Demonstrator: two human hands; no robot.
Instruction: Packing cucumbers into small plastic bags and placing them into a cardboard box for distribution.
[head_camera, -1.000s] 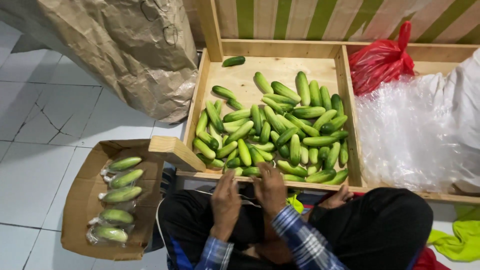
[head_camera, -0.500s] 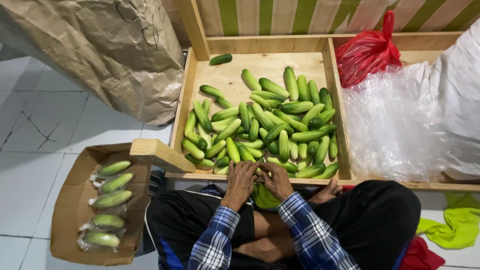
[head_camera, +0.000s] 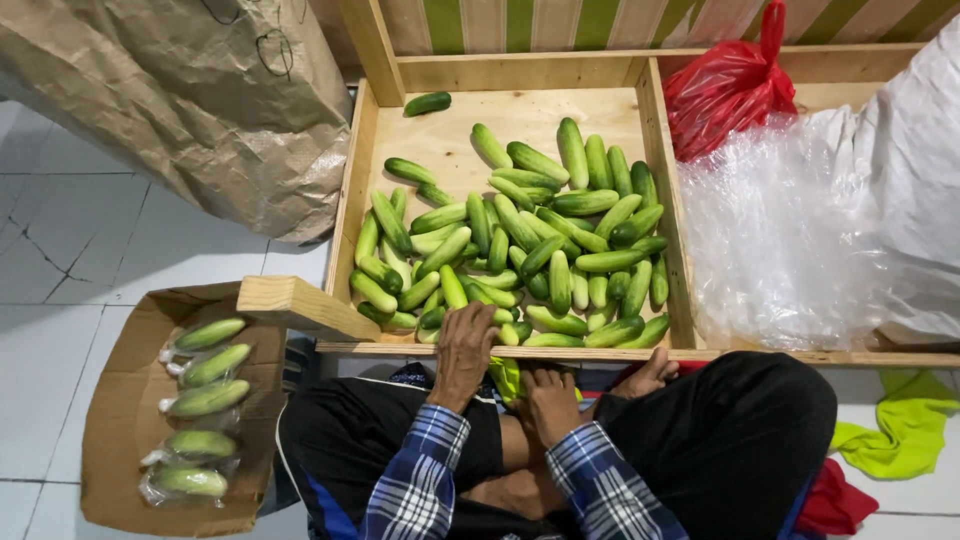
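1. half a second before, both hands met at the front rail of the wooden tray (head_camera: 362, 150); now the left hand (head_camera: 462, 350) lay over that rail with its fingers spread flat among the nearest cucumbers (head_camera: 520, 235), not yet closed on any one of them; the right hand (head_camera: 553, 400) had dropped back to the lap, fingers curled near a bit of yellow-green plastic (head_camera: 506, 378), though whether they pinched it could not be told.
2. the camera had also tipped forward, so the tray sat higher in view than a second ago; judged from this, one hand had gone for a cucumber while the other waited low with the wrap.
3. the cucumbers were heaped in the tray's left compartment, thickest towards the front and right; one lay alone at the far left corner.
4. five wrapped cucumbers (head_camera: 208, 365) lay in a row in the cardboard box (head_camera: 110, 420) on the floor to the left, with bare card below them.
5. the tray's rail and a jutting wooden block (head_camera: 300, 305) edged the reach on the left; a brown paper sack (head_camera: 190, 100) crowded the far left, clear plastic sheeting (head_camera: 800, 230) and a red bag (head_camera: 728, 90) filled the right compartment.
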